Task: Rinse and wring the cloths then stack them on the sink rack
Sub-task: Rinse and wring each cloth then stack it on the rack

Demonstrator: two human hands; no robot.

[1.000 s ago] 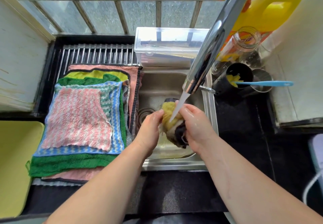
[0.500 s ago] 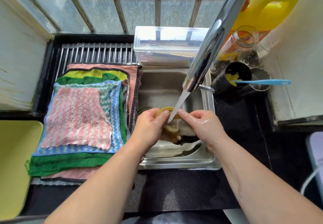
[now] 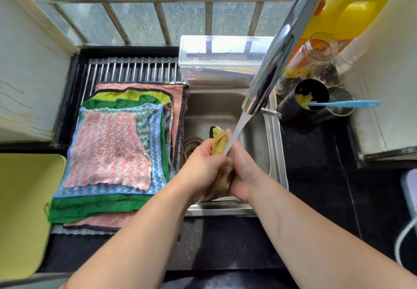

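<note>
Both hands, the left hand [image 3: 204,164] and the right hand [image 3: 242,171], are clamped together around a bunched yellow cloth [image 3: 220,144] over the steel sink [image 3: 274,153], under the faucet's [image 3: 282,47] running water [image 3: 237,130]. Left of the sink, the washed cloths [image 3: 108,151] lie stacked flat on the sink rack [image 3: 133,70].

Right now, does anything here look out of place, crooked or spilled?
Only the stacked cloths on the sink rack: their edges do not line up, and the top pink cloth lies crooked. I see no spill.
</note>
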